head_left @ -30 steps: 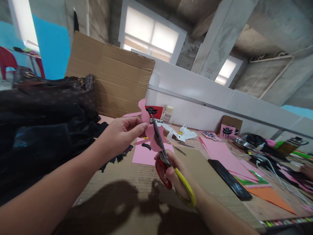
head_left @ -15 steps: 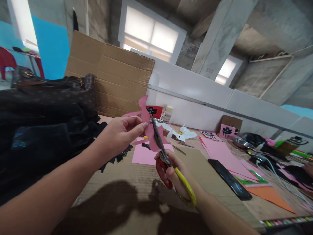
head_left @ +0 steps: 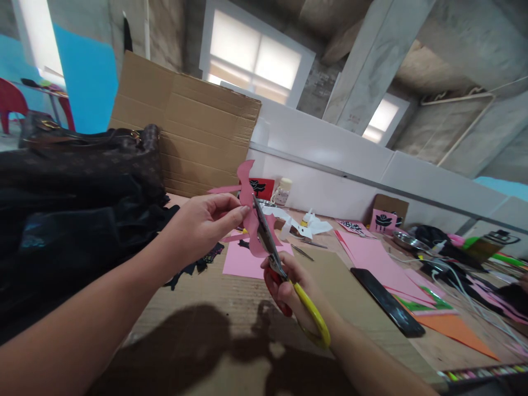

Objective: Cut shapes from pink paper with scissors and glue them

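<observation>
Between thumb and fingers my left hand [head_left: 218,217] pinches a curvy piece of pink paper [head_left: 256,242], held up above the table. Scissors [head_left: 268,236] with one yellow and one red handle are in my right hand [head_left: 291,289], the fingers through the loops. Their blades lie against the pink paper and look nearly closed; whether the paper is between them is hard to make out. Below the raised piece, a flat pink sheet [head_left: 239,267] lies on the cardboard, with a small black cutout [head_left: 243,243] on it.
A black phone [head_left: 388,302] lies to the right, by pink sheets [head_left: 371,258] and orange paper [head_left: 457,330]. Dark bags [head_left: 82,165] fill the left side, before an upright cardboard panel [head_left: 206,132]. A bottle [head_left: 282,192] and white scraps [head_left: 315,225] stand behind. A cable [head_left: 454,275] crosses the right.
The pink paper has turned slightly, its upper tip shifting to the right. The scissors' handles have drawn a little closer together. The left hand stays almost in place.
</observation>
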The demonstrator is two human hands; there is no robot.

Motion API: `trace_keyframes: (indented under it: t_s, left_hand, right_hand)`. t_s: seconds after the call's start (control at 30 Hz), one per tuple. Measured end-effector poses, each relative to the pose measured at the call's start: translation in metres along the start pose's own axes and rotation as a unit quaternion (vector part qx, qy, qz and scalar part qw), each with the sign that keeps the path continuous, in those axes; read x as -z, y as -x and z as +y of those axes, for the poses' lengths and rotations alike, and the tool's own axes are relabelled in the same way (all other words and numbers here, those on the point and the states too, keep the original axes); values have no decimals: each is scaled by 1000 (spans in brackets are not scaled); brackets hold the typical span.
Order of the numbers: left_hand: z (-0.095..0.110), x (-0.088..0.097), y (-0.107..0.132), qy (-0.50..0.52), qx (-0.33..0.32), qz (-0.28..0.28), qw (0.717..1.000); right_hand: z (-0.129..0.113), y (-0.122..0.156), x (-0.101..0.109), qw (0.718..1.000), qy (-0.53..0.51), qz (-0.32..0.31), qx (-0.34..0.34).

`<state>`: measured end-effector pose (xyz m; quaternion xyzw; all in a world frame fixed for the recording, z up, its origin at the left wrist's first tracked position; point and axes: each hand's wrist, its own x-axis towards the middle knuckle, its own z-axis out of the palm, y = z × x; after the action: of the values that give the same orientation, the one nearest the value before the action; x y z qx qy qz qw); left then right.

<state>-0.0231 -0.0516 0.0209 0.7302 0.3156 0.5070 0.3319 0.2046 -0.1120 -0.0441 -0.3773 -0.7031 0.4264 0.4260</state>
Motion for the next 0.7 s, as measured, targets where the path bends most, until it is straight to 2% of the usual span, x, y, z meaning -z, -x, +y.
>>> trace_keyframes:
  t_s: [0.37, 0.7]
  left_hand:
    - [-2, 1, -1, 39, 16, -13, 999]
    - [-1, 2, -1, -2, -6, -7, 1000]
  right_hand:
    - [-1, 0, 0, 1000, -5, -2, 8]
    - [2, -1, 1, 1000, -8, 0, 14]
